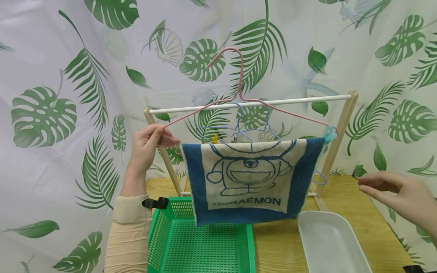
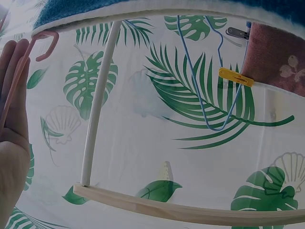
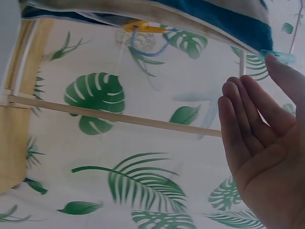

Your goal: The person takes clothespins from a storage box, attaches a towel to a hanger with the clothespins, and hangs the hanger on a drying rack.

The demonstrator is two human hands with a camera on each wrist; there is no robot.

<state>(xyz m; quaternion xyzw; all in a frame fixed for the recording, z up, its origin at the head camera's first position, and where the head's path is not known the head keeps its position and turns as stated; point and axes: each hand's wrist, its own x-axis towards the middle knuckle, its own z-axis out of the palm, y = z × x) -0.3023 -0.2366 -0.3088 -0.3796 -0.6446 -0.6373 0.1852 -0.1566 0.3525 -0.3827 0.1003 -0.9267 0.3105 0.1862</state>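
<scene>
In the head view my left hand (image 1: 150, 142) pinches the left end of a pink clothes hanger (image 1: 199, 109) between thumb and fingers. A blue and white towel (image 1: 252, 182) with a cartoon figure and the word DORAEMON hangs from the hanger, its top edge level with the hanger's lower part. At the towel's upper right corner, a light-blue clip (image 1: 329, 135) fastens it near the hanger's right end. My right hand (image 1: 399, 189) is off to the right, apart from the towel and holding nothing. Its fingers are extended and loosely bent in the right wrist view.
Behind the towel stands a drying rack with a white bar (image 1: 290, 101) and wooden posts. Blue hangers hang there; the left wrist view shows a reddish cloth (image 2: 276, 57) with a yellow clip (image 2: 236, 77). A green basket (image 1: 252, 250) and a white tray (image 1: 332, 242) sit on the wooden table (image 1: 276, 246).
</scene>
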